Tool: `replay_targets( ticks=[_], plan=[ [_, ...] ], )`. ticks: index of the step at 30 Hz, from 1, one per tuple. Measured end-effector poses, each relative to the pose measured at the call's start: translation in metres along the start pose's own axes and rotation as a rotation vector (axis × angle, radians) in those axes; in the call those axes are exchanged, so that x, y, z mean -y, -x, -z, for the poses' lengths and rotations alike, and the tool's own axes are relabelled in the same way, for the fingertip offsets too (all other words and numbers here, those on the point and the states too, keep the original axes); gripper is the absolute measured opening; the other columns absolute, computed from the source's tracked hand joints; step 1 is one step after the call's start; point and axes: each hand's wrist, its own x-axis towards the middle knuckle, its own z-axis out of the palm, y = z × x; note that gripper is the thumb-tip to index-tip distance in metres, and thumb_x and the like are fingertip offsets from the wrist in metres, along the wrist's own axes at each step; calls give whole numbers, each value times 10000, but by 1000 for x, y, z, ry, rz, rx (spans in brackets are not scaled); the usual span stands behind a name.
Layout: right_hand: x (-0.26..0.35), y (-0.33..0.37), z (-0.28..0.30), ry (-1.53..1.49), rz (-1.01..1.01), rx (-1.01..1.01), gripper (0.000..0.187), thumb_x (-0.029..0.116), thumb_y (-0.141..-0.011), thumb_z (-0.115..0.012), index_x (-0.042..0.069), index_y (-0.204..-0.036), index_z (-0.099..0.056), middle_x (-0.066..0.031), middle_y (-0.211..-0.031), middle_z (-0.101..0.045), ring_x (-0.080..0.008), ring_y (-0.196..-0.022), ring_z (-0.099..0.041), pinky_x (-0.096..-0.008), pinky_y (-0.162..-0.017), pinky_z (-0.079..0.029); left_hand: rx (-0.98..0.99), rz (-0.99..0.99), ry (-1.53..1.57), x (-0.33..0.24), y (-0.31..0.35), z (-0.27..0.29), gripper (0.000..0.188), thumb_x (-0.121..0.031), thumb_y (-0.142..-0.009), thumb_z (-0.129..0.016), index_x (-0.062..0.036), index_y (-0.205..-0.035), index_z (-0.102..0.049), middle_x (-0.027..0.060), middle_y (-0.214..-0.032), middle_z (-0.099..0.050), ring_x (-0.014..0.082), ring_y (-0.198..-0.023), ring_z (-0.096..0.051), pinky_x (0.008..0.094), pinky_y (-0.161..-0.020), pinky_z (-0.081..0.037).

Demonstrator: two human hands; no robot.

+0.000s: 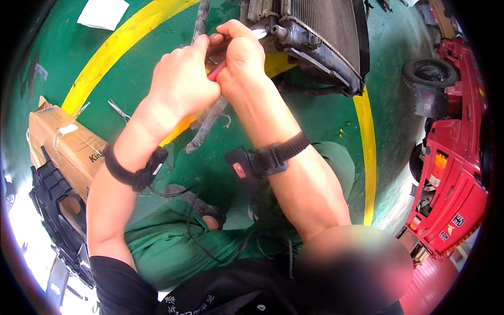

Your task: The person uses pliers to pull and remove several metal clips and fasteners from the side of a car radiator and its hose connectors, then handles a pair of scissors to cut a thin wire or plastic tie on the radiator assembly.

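My left hand (181, 76) and my right hand (242, 55) are closed and pressed close together beside the end of a radiator (328, 26). A red handle of a hand tool (217, 70) shows between them, running into my right hand. Just past the right fingers a bright, glaring tip (259, 33) points at the radiator's black pipe stub (282, 33); whether it belongs to the tool I cannot tell. What my left fingers grip is hidden behind the hand. Each wrist wears a black strap, and a small device sits on the right strap.
Scissors (119, 110) lie on the green floor near a cardboard box (68, 139) on the left. Black plastic parts (58, 205) lean by the box. A worn grey bar (207, 126) lies below my hands. At right stands a red vehicle (446, 173); white paper (102, 13) lies far left.
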Motion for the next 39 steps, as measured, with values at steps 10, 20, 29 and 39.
replay_targets(
  ticks=[10,20,29,39],
  plan=[
    [-5,4,17,-92,26,359,52,117,-869,-653,66,-858,-648,-37,-806,-664,-153,-778,-600,-314,-774,-489,-245,-69,-349,-13,6,11,418,-161,-733,-677,-6,-1097,-543,170,-1020,-615,344,-915,-666,422,-782,-563],
    [-7,5,22,-200,-8,542,278,348,-922,-713,93,-870,-614,-46,-918,-676,-144,-897,-596,-322,-836,-513,-92,40,-241,-23,4,17,385,-174,-752,-664,-24,-1090,-558,167,-987,-661,377,-916,-666,454,-795,-545],
    [-1,5,6,86,2,85,186,161,-912,-633,55,-773,-569,-63,-718,-620,-189,-640,-591,-340,-630,-508,21,48,-59,-5,-2,5,451,-284,-788,-649,49,-1092,-632,241,-980,-709,381,-955,-690,439,-871,-550],
    [-2,13,0,339,101,-95,179,126,-843,-622,-8,-726,-603,-96,-684,-611,-208,-542,-546,-352,-517,-438,130,99,238,-4,0,3,374,-228,-783,-613,18,-1051,-701,232,-1031,-706,376,-1000,-676,415,-899,-531]
  ],
)
